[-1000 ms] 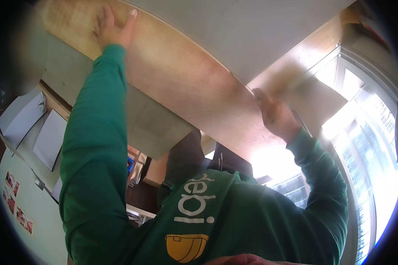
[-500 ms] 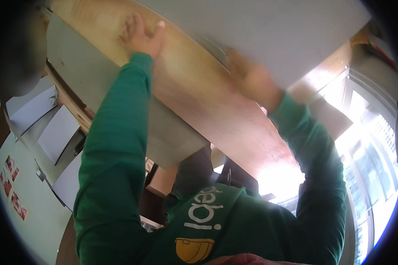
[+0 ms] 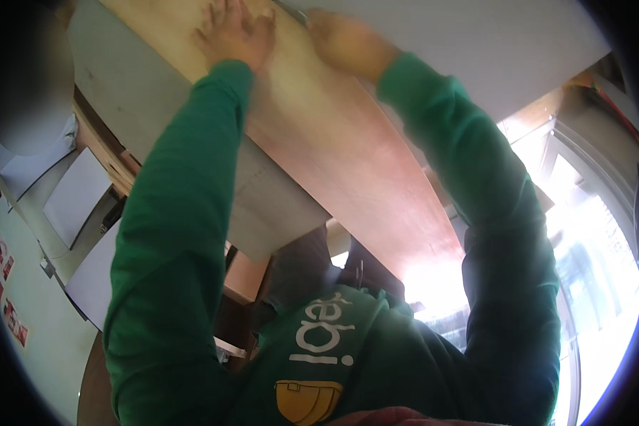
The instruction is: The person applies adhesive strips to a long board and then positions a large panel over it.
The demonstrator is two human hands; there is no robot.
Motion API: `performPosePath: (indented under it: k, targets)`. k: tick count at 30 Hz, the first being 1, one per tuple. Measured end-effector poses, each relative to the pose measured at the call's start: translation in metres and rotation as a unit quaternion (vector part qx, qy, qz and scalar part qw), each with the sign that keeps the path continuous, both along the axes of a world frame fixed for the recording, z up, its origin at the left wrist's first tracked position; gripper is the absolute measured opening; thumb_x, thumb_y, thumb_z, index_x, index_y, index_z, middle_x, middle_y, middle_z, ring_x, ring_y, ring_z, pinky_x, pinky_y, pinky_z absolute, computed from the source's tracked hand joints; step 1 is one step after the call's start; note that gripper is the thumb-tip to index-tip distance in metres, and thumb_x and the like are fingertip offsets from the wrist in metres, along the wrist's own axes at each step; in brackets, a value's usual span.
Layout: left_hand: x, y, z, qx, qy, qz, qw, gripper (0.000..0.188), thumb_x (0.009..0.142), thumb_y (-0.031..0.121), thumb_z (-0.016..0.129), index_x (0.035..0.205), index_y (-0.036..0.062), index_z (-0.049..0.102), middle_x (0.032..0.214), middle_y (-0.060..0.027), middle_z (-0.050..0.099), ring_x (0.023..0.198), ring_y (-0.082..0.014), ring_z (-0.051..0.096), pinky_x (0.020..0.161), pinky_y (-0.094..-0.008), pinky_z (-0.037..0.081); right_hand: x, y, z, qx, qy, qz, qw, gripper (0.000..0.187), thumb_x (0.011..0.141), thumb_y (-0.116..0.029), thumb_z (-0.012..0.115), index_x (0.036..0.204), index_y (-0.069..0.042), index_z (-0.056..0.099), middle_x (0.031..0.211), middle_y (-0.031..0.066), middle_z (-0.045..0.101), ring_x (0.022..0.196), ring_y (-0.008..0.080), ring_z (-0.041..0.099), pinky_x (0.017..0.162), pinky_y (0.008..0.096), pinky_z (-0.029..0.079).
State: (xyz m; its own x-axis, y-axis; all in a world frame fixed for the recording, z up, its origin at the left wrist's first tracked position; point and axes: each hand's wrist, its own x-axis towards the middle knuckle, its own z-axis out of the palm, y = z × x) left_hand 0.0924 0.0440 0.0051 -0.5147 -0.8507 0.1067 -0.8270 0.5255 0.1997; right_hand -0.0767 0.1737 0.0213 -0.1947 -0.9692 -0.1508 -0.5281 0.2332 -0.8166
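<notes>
A long wooden board [image 3: 334, 156] runs diagonally from the far left toward my body. My left hand [image 3: 236, 35] lies flat on its far part, fingers spread. Along the board's right edge, my right hand [image 3: 348, 44] is closed, slightly blurred by motion. A thin, grey, metal-looking tool [image 3: 290, 10] sticks out beyond its fingers; the exact kind cannot be made out. Beneath the wooden board, a grey panel [image 3: 138, 82] shows along its left side. Another grey sheet [image 3: 476, 50] spreads to the right of my right hand.
White panels [image 3: 78, 197] lie on the left, by a pale surface [image 3: 32, 280] with small pictures. A brown box [image 3: 247, 275] is low beside my legs. Bright windows [image 3: 593, 284] stand at the right. A dark, blurred shape covers the upper left.
My right hand has moved away from me and leftward along the board's edge, nearer to my left hand. My left hand remains spread on the board. The whole view has shifted slightly.
</notes>
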Motion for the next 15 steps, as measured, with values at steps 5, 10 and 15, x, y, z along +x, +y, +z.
performPosePath:
  k: [5,10,15]
  targets:
    - [-0.009,0.014,0.033,0.076,-0.054,0.044,0.995,0.077,0.093,0.044,0.050,0.151,0.0013,0.023,0.157,-0.0189,0.022,0.146,-0.0347,0.017,0.119,-0.0496,0.008,-0.014,0.128,0.038,0.110,-0.045,0.031,0.992,0.030,0.094,-0.020,0.049,0.121,-0.008,0.052,0.088,0.0237,0.065,0.082,0.0437,0.062,0.073,0.0514,0.049]
    - [-0.013,0.014,0.025,0.065,-0.052,0.032,0.996,0.074,0.095,0.043,0.048,0.151,0.0010,0.023,0.157,-0.0185,0.021,0.147,-0.0327,0.016,0.119,-0.0485,0.007,-0.030,0.268,0.068,0.162,0.005,0.037,0.986,0.032,0.092,-0.009,0.050,0.124,-0.007,0.049,0.082,0.0258,0.063,0.076,0.0433,0.063,0.066,0.0505,0.049]
    - [0.009,0.003,-0.005,0.016,-0.005,0.013,1.000,0.079,0.089,0.061,0.047,0.151,0.0130,0.031,0.159,-0.0068,0.024,0.148,-0.0281,0.013,0.117,-0.0552,0.003,-0.029,0.285,0.080,0.199,0.000,0.015,0.980,0.032,0.092,-0.007,0.049,0.124,-0.006,0.049,0.082,0.0253,0.063,0.075,0.0443,0.062,0.066,0.0509,0.049]
